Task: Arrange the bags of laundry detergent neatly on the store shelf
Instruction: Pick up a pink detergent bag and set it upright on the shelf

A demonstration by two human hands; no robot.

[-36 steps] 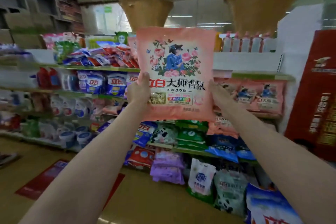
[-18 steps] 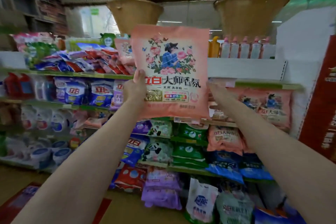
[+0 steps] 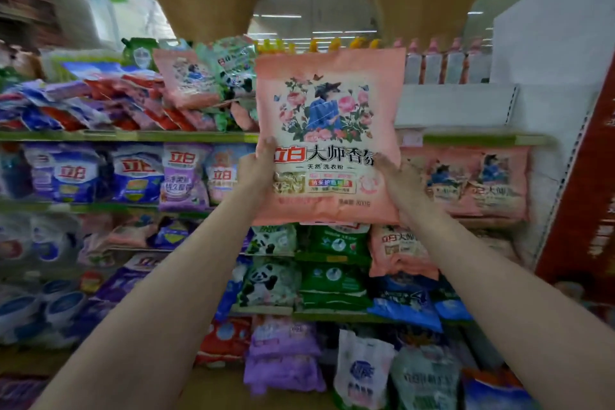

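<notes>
Head: pink bag fronting shelf

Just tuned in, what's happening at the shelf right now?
A person holds a pink detergent bag upright in front of the store shelf, left hand gripping its left edge and right hand its right edge. The bag is in the air, not yet on any shelf. Matching pink bags stand on the shelf level just to the right, a likely spot for it.
</notes>
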